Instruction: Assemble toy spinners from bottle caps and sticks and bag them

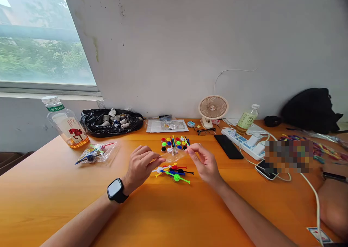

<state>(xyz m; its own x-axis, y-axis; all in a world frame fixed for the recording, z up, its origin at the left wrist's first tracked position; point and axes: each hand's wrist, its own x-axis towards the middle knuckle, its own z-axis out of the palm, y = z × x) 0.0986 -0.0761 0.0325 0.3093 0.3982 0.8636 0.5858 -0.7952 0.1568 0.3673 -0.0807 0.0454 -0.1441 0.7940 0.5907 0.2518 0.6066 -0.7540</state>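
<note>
A person's left hand [141, 165] and right hand [205, 163] hold a clear plastic bag [175, 156] over an orange-brown bench [163, 218], the fingers of each hand pinched on opposite sides of the film. Whether the bag's mouth is parted cannot be told from this angle.

The thin, slick film could slip from either pinch or, in all likelihood, split along an edge if the two hands pull unevenly. A dropped wrist might scatter the pile of plastic pieces [177, 178] lying just below the hands, its slender rods overlapping and apt to snag one another. The round discs [164, 144] beyond the bag, set out in rows, look easy to knock out of line.

The loose pieces are smooth, brightly coloured plastic, thin shafts with flared tips and circular parts in green, black and white. To the left, a filled clear packet [95, 154] lies creased and glossy beside a bottle [69, 129] of amber liquid. Behind it, a crinkled black bag [92, 125] gapes around grey, rounded objects [106, 118].
</note>
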